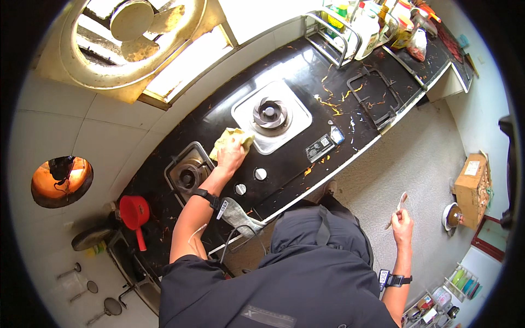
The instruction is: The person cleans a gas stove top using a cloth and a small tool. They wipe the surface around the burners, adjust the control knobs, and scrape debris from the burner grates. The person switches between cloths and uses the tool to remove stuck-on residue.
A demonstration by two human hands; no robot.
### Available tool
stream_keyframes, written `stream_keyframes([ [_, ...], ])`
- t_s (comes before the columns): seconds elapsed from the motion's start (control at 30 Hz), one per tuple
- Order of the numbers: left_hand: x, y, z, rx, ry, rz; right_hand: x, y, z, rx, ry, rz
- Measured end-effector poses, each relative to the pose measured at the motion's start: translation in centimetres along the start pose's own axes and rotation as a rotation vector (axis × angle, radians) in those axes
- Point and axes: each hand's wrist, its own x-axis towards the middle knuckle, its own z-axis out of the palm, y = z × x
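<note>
My left hand (229,154) presses a crumpled yellow cloth (234,134) on the black stove top (279,175), at the lower-left edge of the steel burner plate (272,116). Below it are two knobs (260,174) and a second burner (189,176). A grey cloth (240,216) lies by the front edge, under my left wrist. My right hand (402,224) grips a slim pale utensil (403,199), streaked brown, out over the floor past the counter's front edge.
A rack with bottles (365,33) stands at the back right beside a removed pan support (374,95). A red saucepan (134,212) is at the left, near a sink (131,268). A cardboard box (470,183) and lidded pot (451,216) sit on the floor at right.
</note>
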Motion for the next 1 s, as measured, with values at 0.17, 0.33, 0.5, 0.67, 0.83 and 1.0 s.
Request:
stream_keyframes([
  [0.17,2.5,0.6,0.2,-0.457,0.009,-0.471,1.2,-1.0,0.2,-0.013,-0.019,-0.068],
  [0.33,5.6,1.8,3.1,-0.502,-0.001,-0.497,1.8,-1.8,0.3,-0.039,-0.048,-0.074],
  [0.5,5.3,2.9,4.6,-0.377,0.062,-0.453,1.4,-1.0,0.1,-0.018,-0.018,-0.075],
  [0.67,5.3,3.0,4.7,-0.271,0.078,-0.389,0.7,0.0,0.3,-0.029,-0.035,0.005],
  [0.83,4.6,2.5,3.7,-0.286,0.049,-0.227,1.7,-1.2,0.7,-0.053,-0.011,-0.125],
  [1.0,0.7,1.2,0.7,-0.432,-0.246,-0.132,5.2,-6.6,1.7,0.149,-0.158,-0.168],
])
